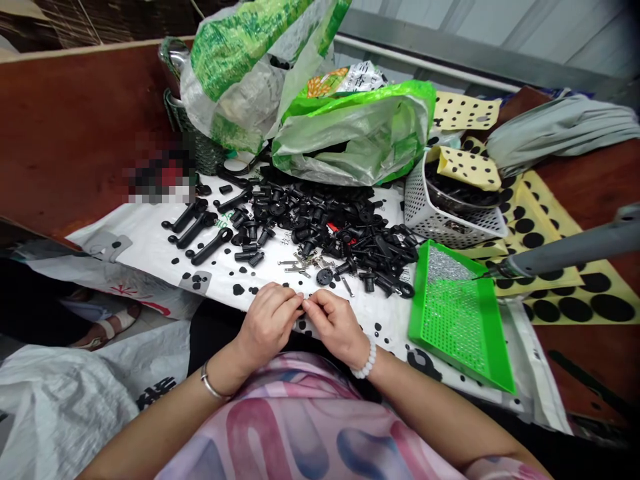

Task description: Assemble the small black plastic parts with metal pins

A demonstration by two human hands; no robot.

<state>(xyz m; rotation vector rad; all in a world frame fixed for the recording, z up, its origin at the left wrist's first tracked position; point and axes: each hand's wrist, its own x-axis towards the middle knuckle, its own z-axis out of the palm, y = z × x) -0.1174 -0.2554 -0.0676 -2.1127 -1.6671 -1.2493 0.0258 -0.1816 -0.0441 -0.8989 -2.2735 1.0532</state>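
There are three long black handles point(193, 230), small black parts point(320, 223) too many to count, one green tray point(500, 340), one white basket point(447, 227) and one grey tool point(565, 252).

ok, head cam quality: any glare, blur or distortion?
Head view: wide-lens stretch toward the edges, top-right corner falls dark, pixelated block at left hides what is there. Same head view: bright glints on the metal bits in the green tray; left hand and right hand look fairly sharp, but anything between them is too small to tell.
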